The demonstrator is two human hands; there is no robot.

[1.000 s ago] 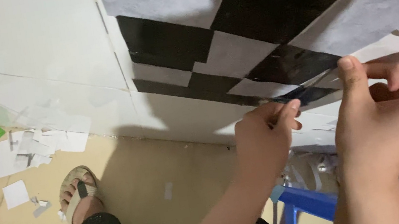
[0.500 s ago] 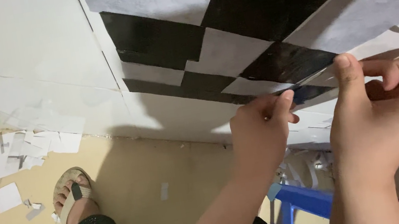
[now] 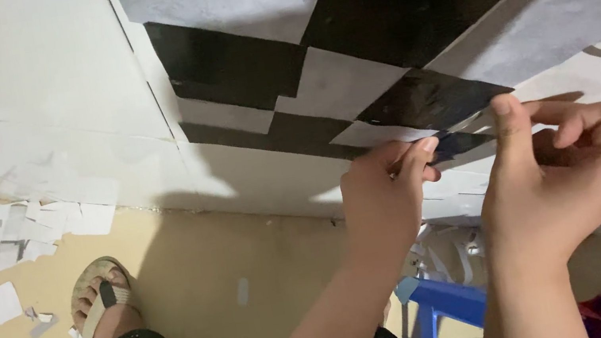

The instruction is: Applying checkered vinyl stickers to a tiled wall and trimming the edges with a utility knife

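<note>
Black and grey squares cover the wall in a slanted checker pattern, and both hands are up against the lowest black tile. Left hand pinches a thin dark strip just under that tile's bottom corner, thumb and forefinger closed tight on its end. Right hand sits just right of the same corner, thumb straight up and pressed to the strip, the other fingers curled in; whether they grip anything behind the thumb I cannot tell. The strip runs between the two hands, right at the tile's lower edge, touching or nearly touching the wall.

Below the tile, well apart from it, a sandalled foot rests on the tan floor among paper scraps, and a blue stool stands under the hands.

Risk as I see it: that strip looks thin and pulled taut, so an uneven tug from either hand could tear it or fold it onto itself. A slip by the pinching fingers could also lift the tile's loose-looking corner.
</note>
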